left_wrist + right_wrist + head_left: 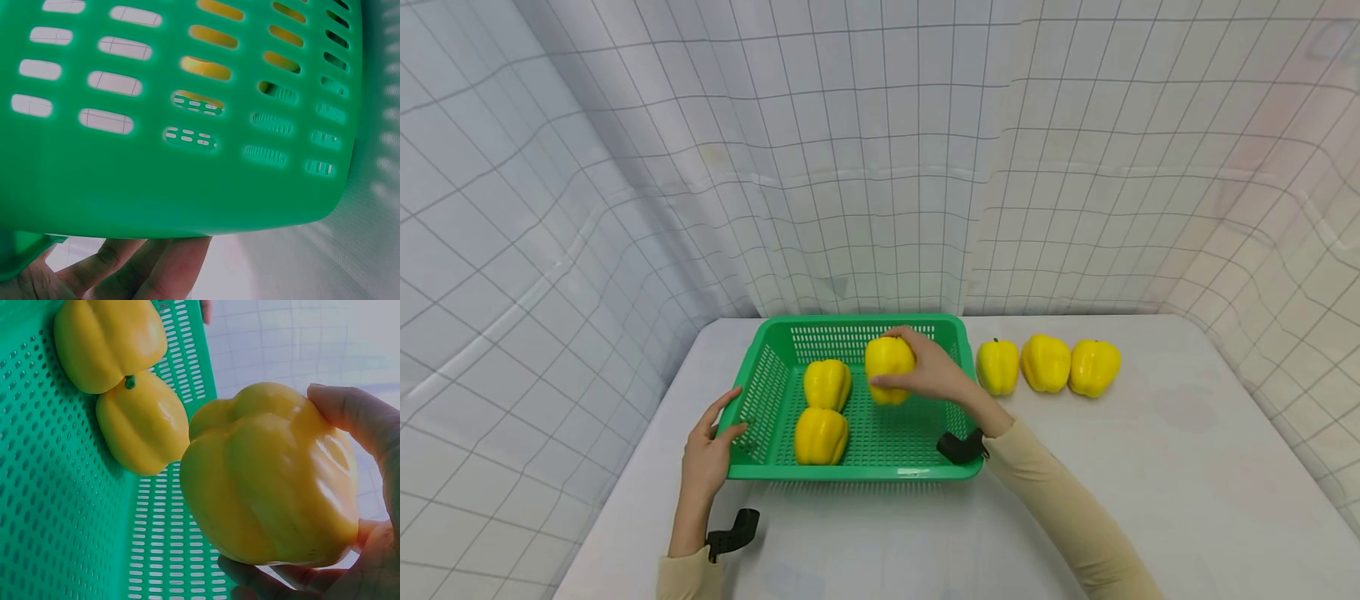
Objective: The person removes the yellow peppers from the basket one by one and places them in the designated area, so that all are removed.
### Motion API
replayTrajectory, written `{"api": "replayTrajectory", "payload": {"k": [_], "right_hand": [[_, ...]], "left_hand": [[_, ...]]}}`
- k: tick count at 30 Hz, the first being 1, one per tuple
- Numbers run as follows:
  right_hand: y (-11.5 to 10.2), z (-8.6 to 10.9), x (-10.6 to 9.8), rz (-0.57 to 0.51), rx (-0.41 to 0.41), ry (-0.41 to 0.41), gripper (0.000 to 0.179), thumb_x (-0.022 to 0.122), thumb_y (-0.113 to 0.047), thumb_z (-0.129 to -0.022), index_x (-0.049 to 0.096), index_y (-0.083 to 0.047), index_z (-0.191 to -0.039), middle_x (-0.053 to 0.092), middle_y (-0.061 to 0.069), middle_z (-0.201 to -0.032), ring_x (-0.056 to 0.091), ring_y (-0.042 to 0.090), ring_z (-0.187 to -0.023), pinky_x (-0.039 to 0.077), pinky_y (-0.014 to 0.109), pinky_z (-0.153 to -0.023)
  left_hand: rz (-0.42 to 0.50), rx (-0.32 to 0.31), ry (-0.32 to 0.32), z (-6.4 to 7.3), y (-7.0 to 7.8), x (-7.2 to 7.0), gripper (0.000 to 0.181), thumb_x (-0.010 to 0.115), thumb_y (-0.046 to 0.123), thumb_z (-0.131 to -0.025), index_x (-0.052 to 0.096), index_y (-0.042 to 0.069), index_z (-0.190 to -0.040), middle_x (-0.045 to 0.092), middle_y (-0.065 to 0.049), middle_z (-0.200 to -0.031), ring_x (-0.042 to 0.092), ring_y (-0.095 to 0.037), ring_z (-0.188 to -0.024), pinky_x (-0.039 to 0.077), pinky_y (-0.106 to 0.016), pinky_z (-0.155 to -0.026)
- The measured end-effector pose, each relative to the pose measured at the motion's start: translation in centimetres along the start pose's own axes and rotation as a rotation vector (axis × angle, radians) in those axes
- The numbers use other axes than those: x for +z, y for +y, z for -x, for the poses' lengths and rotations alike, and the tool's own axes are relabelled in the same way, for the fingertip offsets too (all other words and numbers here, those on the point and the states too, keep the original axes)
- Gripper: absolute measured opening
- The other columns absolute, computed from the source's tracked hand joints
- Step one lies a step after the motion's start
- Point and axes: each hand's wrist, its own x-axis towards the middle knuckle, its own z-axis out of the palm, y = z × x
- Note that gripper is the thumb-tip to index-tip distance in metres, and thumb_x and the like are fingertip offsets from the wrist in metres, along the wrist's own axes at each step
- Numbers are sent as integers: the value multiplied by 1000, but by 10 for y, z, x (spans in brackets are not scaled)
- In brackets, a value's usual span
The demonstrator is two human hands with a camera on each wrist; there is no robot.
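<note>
A green basket [850,472] stands on the white desk [1187,450], by the back edge and nearer the back left corner than the back right one. Over the right part of the basket's floor, the right hand [931,367] has its grip clamped on a held pepper [886,362], yellow and glossy, with the thumb on one side and fingers on the other; whether its underside meets the floor is hard to tell. The left hand [706,454] has its grip clamped on the basket's left rim, close to the front left corner. Inside, along the left side, two yellow peppers lie touching: the rear pepper [827,383] and the front pepper [821,437], the latter beside the front wall. The right wrist view shows a green stem between them. Three more peppers [1046,364] sit in a row on the desk near its back edge, between the basket and the back right corner, the leftmost just beside the basket. Each wrist carries a black mount [961,447] next to a beige sleeve [1060,508]. White gridded curtains [880,167] hang behind the back edge and along both sides.
</note>
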Motion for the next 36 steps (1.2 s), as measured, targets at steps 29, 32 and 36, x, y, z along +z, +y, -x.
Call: {"api": "replayTrajectory", "payload": {"k": [29, 32, 36], "right_hand": [[4, 42, -42, -137, 124, 249, 77, 73, -43, -81, 32, -18, -141, 51, 16, -120, 55, 30, -96, 49, 42, -76], [8, 46, -46, -164, 124, 274, 77, 73, -41, -82, 30, -16, -141, 49, 17, -121, 55, 31, -98, 49, 42, -77], [12, 51, -49, -179, 121, 306, 76, 72, -39, -83, 30, -14, -140, 49, 17, -120, 53, 32, -99, 48, 43, -77]], "left_hand": [[-2, -7, -8, 1, 2, 0, 50, 55, 14, -96, 44, 24, -144, 52, -25, -128, 59, -28, -83, 46, -32, -57], [-2, -8, -5, 1, 2, 0, 50, 55, 15, -96, 44, 25, -144, 52, -24, -128, 59, -25, -82, 45, -32, -56], [3, -15, -4, 0, 2, -1, 50, 54, 15, -96, 44, 25, -144, 53, -25, -127, 59, -23, -80, 46, -31, -57]]}}
